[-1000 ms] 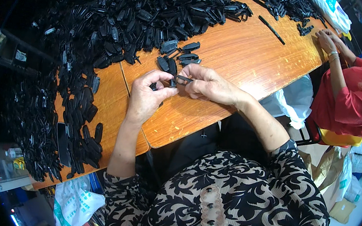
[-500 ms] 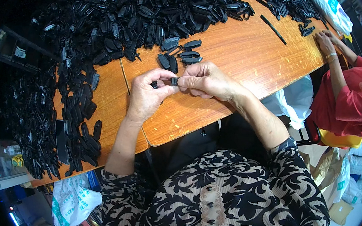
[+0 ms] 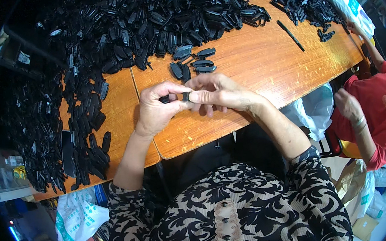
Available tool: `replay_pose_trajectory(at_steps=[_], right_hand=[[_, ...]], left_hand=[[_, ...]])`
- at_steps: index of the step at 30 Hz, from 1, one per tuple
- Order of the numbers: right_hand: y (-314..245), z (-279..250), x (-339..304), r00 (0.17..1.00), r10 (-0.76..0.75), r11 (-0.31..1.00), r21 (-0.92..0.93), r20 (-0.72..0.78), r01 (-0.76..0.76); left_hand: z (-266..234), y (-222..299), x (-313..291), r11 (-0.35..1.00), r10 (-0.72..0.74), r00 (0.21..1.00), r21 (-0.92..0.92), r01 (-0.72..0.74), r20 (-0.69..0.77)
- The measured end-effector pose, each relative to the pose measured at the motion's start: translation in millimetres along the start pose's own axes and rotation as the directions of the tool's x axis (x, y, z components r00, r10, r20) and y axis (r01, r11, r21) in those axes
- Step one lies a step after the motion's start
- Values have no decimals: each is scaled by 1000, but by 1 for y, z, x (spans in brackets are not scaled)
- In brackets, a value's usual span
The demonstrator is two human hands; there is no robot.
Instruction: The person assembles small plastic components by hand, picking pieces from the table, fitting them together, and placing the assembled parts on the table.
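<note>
Between my two hands is a small black plastic part [image 3: 186,96], pinched at the fingertips above the wooden table [image 3: 250,61]. My left hand [image 3: 156,105] is closed on one end of it, and a dark bit shows inside the curled fingers. From the other side my right hand [image 3: 221,95] grips it between thumb and forefinger, with the other fingers curled below. Fingers cover most of the part, so its full shape is hidden. Just beyond the hands lie several loose black oval plastic pieces [image 3: 203,66].
A big heap of black plastic parts [image 3: 133,12] spreads over the far left, with more down the left edge around a dark phone [image 3: 68,152]. A black stick [image 3: 291,35] lies to the right. A co-worker in red [image 3: 375,110] sits beside white bags [image 3: 317,109].
My hands stay together on the part, the right fingers shifting slightly around it. The co-worker has drawn one hand back from the table while the other reaches farther away.
</note>
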State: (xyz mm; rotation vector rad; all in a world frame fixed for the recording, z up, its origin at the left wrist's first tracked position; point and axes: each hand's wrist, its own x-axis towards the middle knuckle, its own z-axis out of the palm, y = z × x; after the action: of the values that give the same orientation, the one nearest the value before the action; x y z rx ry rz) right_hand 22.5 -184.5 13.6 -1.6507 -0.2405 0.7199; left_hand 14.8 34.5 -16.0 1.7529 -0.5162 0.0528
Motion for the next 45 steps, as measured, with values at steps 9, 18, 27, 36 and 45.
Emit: replay_pose_trajectory(at_steps=[9,18,27,36,45], right_hand=[[17,9,2,991,-128,987,108,48,122],[32,-10,16,580,-775,455,-858,-251,237],[30,3,22,605,-748,406,-909,-272,94],[35,-2,21,480,-808,428,-900,-340,84],[36,-2,22,468,-829,545,-632,-307,552]], left_hand=[[0,5,0,998,21,998,-57,-17,67],[-74,53,-27,691,-89,988,707,153,-128],[-103,57,-54,397,52,967,894,208,-248],[-17,0,25,457,260,933,820,-345,248],[-7,-7,8,913,85,996,401,-73,-12]])
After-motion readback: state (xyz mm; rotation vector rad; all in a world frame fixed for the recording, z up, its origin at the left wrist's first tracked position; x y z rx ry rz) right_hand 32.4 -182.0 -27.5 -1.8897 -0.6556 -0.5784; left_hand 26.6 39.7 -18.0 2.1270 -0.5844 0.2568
